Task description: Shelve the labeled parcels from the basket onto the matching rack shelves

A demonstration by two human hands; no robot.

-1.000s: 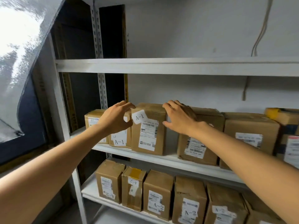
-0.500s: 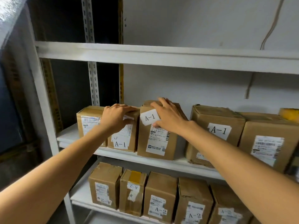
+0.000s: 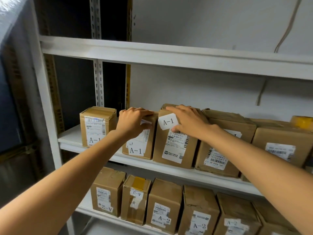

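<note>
Parcels marked A-1 stand in a row on the middle shelf [image 3: 71,138] of a white rack, in the head view. The left hand [image 3: 133,122] grips the second parcel [image 3: 140,150] from the shelf's left end. Its fingers are curled over the top front edge and its thumb lies on the front face. The right hand [image 3: 188,122] holds the third parcel [image 3: 174,150]. Its fingers lie close together across the box's top, and the thumb presses the front face just under a slanted white A-1 label [image 3: 168,122], so the top front edge is pinched between them.

The third parcel stands upright on the shelf with its long axis vertical and its labelled face turned outward toward the person. It sits against the second parcel on one side and close beside a creased box [image 3: 218,155] on the other. The first parcel [image 3: 94,126] stands apart near the shelf's left end. Below the middle shelf is a row of A-2 boxes [image 3: 162,206].
</note>
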